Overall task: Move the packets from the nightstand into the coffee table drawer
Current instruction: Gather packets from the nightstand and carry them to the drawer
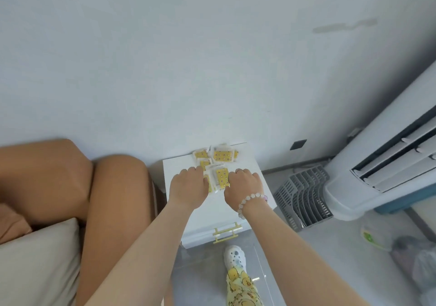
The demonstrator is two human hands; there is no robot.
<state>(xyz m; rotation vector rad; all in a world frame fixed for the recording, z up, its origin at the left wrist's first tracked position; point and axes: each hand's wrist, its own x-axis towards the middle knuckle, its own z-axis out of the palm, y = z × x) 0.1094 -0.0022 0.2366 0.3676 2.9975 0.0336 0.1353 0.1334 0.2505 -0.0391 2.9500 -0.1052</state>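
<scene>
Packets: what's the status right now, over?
Left hand and right hand gripping packets on nightstand. More loose behind. Nothing in the way.

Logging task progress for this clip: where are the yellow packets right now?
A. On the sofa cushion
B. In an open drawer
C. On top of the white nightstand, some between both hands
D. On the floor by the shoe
C: the packets lie on the nightstand top, some near the wall and a nearer pile that the left hand and right hand curl their fingers around.

Yellow packets (221,155) on white nightstand (181,164)
</scene>
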